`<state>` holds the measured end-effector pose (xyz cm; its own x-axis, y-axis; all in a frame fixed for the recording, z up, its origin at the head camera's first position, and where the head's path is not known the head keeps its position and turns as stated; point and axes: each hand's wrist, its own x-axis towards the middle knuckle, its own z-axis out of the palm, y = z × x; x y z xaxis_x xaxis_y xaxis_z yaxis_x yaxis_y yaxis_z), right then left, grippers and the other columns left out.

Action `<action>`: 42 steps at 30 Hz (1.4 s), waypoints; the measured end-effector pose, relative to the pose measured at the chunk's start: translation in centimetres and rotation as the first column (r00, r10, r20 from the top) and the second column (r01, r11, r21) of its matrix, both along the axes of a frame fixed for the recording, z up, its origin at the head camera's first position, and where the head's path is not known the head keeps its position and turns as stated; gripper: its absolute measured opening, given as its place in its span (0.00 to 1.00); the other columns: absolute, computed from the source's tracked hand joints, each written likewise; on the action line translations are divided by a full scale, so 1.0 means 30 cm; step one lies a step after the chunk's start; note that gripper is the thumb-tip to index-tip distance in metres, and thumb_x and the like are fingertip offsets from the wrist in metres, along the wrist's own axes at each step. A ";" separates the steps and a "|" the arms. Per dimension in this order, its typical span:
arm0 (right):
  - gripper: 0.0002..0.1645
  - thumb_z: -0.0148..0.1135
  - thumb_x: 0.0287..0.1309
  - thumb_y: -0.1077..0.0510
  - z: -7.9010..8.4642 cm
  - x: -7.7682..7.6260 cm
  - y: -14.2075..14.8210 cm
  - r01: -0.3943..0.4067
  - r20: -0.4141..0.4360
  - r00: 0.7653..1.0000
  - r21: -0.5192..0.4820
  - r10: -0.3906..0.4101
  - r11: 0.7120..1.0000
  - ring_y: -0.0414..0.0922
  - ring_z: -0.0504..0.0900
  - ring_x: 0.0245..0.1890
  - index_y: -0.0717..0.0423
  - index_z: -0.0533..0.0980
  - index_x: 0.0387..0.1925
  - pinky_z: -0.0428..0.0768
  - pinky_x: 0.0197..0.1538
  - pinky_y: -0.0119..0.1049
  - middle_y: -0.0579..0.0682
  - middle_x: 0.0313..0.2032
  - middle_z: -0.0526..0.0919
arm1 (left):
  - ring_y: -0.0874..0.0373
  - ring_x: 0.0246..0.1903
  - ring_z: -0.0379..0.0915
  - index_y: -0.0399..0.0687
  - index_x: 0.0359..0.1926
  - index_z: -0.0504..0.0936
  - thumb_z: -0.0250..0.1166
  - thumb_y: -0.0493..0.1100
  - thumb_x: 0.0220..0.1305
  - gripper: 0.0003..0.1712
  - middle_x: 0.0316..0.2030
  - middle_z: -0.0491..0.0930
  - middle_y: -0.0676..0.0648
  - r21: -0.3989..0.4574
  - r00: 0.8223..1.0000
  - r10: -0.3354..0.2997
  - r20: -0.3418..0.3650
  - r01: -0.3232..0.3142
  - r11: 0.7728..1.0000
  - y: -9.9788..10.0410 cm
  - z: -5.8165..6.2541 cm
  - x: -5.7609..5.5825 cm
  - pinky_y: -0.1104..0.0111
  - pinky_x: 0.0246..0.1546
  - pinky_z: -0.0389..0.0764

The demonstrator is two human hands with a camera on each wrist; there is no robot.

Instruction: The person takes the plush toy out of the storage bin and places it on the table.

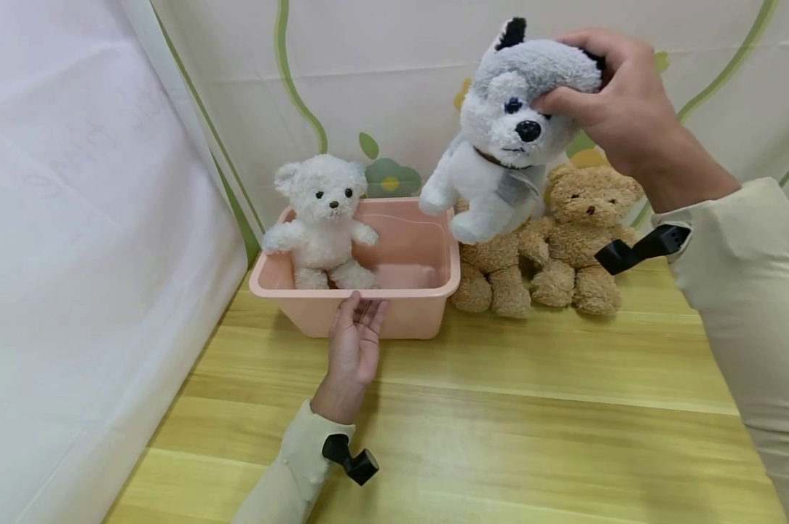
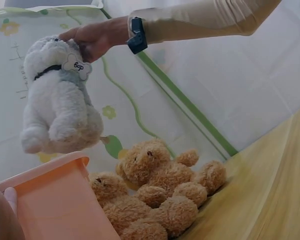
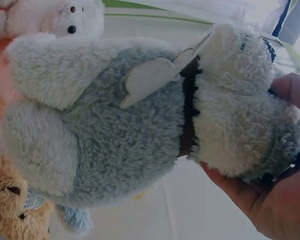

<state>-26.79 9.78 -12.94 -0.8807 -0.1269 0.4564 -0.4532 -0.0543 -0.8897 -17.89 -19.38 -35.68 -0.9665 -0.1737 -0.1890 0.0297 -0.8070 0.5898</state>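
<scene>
A grey and white plush husky (image 1: 502, 167) with a dark collar hangs in the air at the upper right of the pink tub. My right hand (image 1: 630, 109) grips it by the head, thumb across the face beside one eye. A bone-shaped tag (image 2: 77, 66) dangles from its collar. With my left hand (image 1: 355, 342) I hold the front rim of the pink plastic tub (image 1: 394, 316), thumb at the lip and fingers beneath it. Inside the tub, at its left end, a white teddy bear (image 1: 322, 233) sits upright.
Two brown teddy bears sit on the wooden table right of the tub; the husky partly covers the nearer bear (image 1: 493, 280), and the farther bear (image 1: 587, 233) is beside it. A patterned white cloth (image 1: 224, 94) hangs behind. White sheeting (image 1: 80, 255) borders the table's left side.
</scene>
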 end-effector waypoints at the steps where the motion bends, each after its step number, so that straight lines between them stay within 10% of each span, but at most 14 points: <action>1: 0.32 0.66 0.38 0.78 -0.005 0.000 0.011 0.003 0.009 1.000 0.002 -0.003 1.000 0.44 0.71 0.46 0.61 0.75 0.50 0.81 0.40 0.23 0.50 0.47 0.73 | 0.59 0.35 0.77 0.47 0.32 0.69 0.55 0.41 0.66 0.06 0.30 0.74 0.50 0.000 1.000 0.002 -0.001 -0.002 1.000 0.000 0.000 0.000 0.70 0.48 0.82; 18: 0.34 0.69 0.43 0.71 -0.132 0.014 0.108 0.108 0.086 0.986 0.308 -0.141 0.945 0.40 0.73 0.47 0.53 0.72 0.55 0.79 0.41 0.15 0.43 0.48 0.73 | 0.59 0.34 0.77 0.46 0.32 0.69 0.55 0.41 0.66 0.06 0.30 0.74 0.50 -0.003 1.000 -0.003 -0.003 0.003 1.000 0.000 0.000 0.000 0.70 0.47 0.83; 34: 0.33 0.65 0.42 0.77 -0.202 0.029 0.181 -0.016 0.128 0.992 0.078 0.006 0.997 0.41 0.73 0.46 0.59 0.72 0.54 0.81 0.39 0.19 0.47 0.48 0.74 | 0.59 0.34 0.76 0.47 0.32 0.69 0.54 0.41 0.66 0.05 0.30 0.74 0.49 -0.011 1.000 -0.003 -0.003 0.003 1.000 -0.001 0.003 0.002 0.70 0.47 0.83; 42: 0.33 0.65 0.44 0.75 -0.223 0.039 0.218 0.009 0.121 0.992 0.169 -0.030 0.986 0.39 0.73 0.46 0.58 0.71 0.56 0.80 0.38 0.17 0.46 0.49 0.73 | 0.59 0.35 0.76 0.47 0.32 0.69 0.55 0.41 0.66 0.06 0.30 0.74 0.50 -0.016 1.000 -0.007 -0.012 0.007 1.000 -0.002 0.004 0.006 0.71 0.47 0.83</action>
